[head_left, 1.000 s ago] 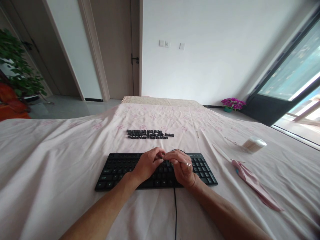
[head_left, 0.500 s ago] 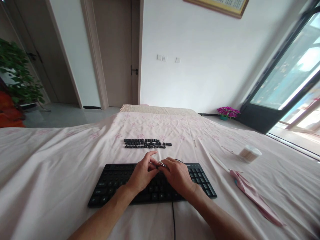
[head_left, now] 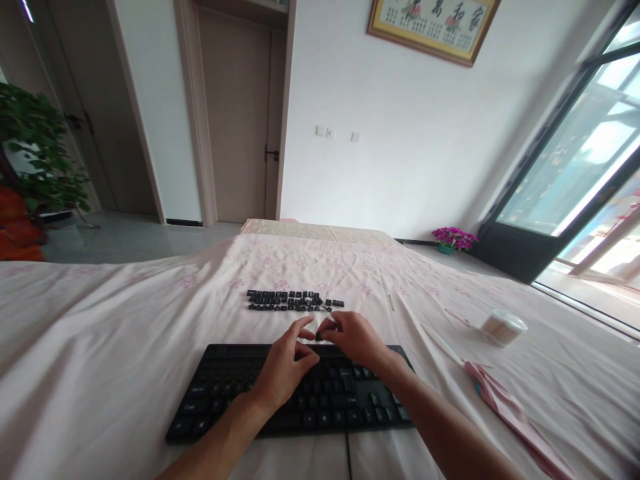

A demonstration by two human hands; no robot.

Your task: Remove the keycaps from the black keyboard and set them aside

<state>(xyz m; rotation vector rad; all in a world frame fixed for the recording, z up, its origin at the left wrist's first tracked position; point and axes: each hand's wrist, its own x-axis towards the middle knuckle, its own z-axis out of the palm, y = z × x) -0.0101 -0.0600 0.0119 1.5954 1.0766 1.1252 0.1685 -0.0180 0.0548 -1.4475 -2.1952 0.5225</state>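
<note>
A black keyboard (head_left: 280, 423) lies on the pink cloth, with part of its upper middle hidden under my hands. My right hand (head_left: 357, 337) is just past its far edge, fingertips pinched on a small black keycap (head_left: 319, 337). A thin silvery metal tool (head_left: 331, 320) shows between the same hand's fingers; its exact kind is unclear. Over the keyboard's middle, my left hand (head_left: 283, 363) has thumb and fingers apart, with nothing visible in it. Beyond both hands, loose black keycaps (head_left: 270, 300) sit in several rows on the cloth.
On the right stand a clear tub of cotton swabs (head_left: 504, 327) and a pink cloth item (head_left: 510, 410). Loose thin sticks (head_left: 391, 303) lie nearby. A black cable (head_left: 349, 457) runs from the keyboard toward me. The patterned cloth (head_left: 100, 347) has folds.
My right hand has moved away from my left, toward the loose keycaps, carrying the small keycap. My left hand stays over the keyboard. The view has tilted up slightly.
</note>
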